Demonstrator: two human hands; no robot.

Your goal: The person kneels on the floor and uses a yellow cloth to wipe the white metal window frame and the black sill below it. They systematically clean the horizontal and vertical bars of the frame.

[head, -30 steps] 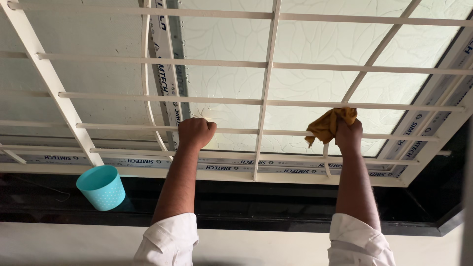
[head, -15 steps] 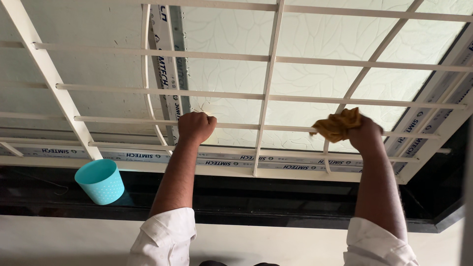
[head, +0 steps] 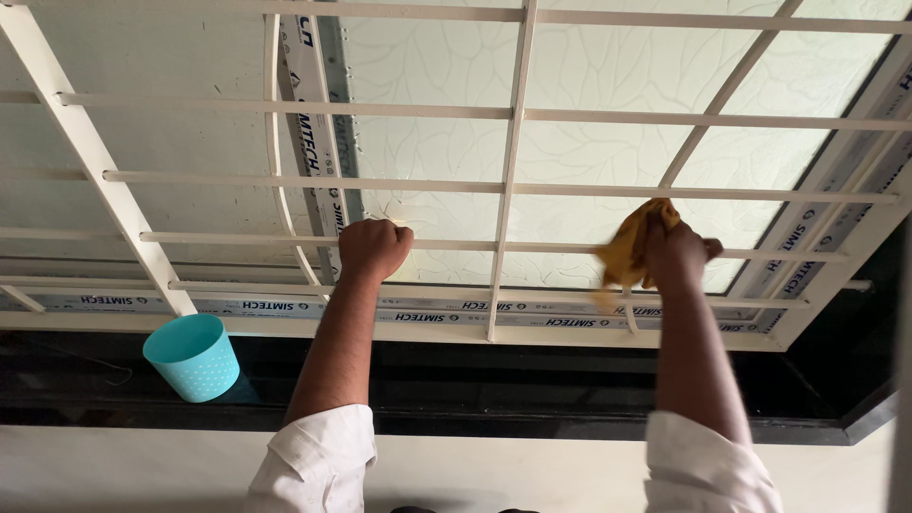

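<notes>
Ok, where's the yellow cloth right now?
In the head view, right side: the yellow cloth is bunched in the right hand against the white grille bar.

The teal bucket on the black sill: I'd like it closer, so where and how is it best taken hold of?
Grip the teal bucket at its open rim, coming from the room side, fingers inside and thumb outside. No handle shows, its wall tapers downward so a side grip could slip, and the white window grille blocks the far side.

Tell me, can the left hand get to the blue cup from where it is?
Probably yes. The left hand is wrapped around a white window bar, so it must let go first. The blue cup sits on the dark ledge below and to the left, with nothing between them.
</notes>
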